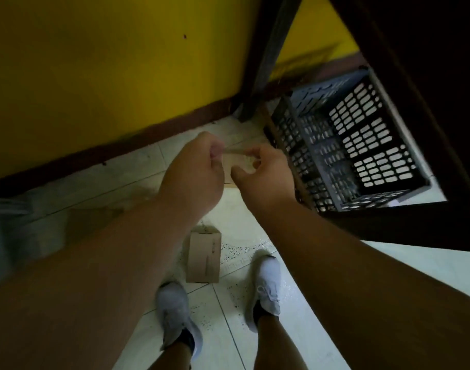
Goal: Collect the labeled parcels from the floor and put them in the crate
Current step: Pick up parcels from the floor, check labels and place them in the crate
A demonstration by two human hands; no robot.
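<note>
Both of my hands hold a small cardboard parcel (pixel 232 162) in the air at the centre of the view. My left hand (pixel 194 172) grips its left side with curled fingers. My right hand (pixel 263 172) pinches its right side, and a pale label or tape strip shows at the parcel's top edge. Most of this parcel is hidden by my fingers. A second brown cardboard parcel (pixel 203 256) lies on the tiled floor between my feet. The black slatted plastic crate (pixel 303 156) stands on the floor to the right of my hands, and it looks empty inside.
A yellow wall with a dark skirting (pixel 121 148) runs behind my hands. Dark wooden table legs and a frame (pixel 266 60) stand over and around the crate. My white shoes (pixel 175 313) rest on pale tiles. A blurred grey shape (pixel 4 231) lies at the left edge.
</note>
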